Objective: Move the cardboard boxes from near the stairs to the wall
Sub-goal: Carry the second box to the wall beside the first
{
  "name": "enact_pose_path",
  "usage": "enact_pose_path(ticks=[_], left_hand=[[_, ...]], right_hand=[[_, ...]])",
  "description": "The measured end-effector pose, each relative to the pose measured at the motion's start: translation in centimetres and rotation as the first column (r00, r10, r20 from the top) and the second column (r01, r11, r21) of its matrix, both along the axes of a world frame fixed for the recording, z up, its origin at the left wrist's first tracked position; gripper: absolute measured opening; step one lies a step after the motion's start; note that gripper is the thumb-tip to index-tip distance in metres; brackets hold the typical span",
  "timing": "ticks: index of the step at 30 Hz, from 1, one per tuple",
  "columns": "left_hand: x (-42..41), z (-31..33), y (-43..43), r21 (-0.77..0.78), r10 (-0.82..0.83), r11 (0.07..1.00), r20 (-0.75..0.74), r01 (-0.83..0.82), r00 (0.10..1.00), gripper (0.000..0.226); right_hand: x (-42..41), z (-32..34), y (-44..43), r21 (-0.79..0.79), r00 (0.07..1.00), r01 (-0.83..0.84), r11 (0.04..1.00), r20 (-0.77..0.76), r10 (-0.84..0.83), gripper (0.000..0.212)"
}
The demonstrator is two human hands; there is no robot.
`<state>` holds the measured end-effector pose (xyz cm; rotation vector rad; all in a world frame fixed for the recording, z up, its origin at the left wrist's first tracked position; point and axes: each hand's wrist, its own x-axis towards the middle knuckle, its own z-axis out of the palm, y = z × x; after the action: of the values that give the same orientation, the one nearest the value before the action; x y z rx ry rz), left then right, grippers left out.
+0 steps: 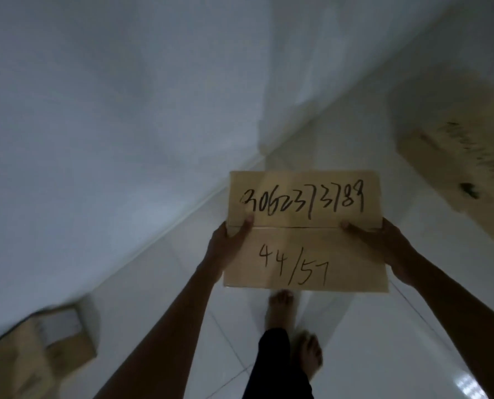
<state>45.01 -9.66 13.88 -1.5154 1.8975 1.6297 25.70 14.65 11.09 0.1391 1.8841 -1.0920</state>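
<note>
Currently flat brown cardboard box (305, 231) with handwritten black numbers held out above white tiled floor (384, 341): left hand (228, 240) grip closed on left edge, right hand (384, 240) grip closed on right edge.

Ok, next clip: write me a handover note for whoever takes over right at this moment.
Left hand: grip on the left edge of the flat brown cardboard box marked 44/57.
Right hand: grip on its right edge.
The box is carried above the white tiled floor, near the white wall.
Blurred brown cardboard box sits by the wall; another blurred cardboard box at right.
Left: set the carried box down by the wall.
</note>
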Motion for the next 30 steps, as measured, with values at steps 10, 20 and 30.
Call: enact_pose_path(ticks=[10,20,30], left_hand=[[23.5,-2.3,-5.0,-0.023,0.378,0.926,0.078,-0.377,0.923,0.051],[45.0,-9.6,-12.9,-0.139,0.532,0.845,0.107,-0.517,0.840,0.060],[60.7,-19.1,-20.3,-0.369,0.605,0.745,0.023,-0.555,0.796,0.059]], right_hand=[[16.1,-1.9,-14.3,0.009,0.953,-0.297,0.955,0.066,0.296,0.053],[35.1,-8.8,-27.8,0.090,0.852,-0.521,0.849,0.007,0.523,0.069],[52.2,-18.0,-39.2,0.136,0.776,-0.614,0.777,-0.073,0.626,0.085]])
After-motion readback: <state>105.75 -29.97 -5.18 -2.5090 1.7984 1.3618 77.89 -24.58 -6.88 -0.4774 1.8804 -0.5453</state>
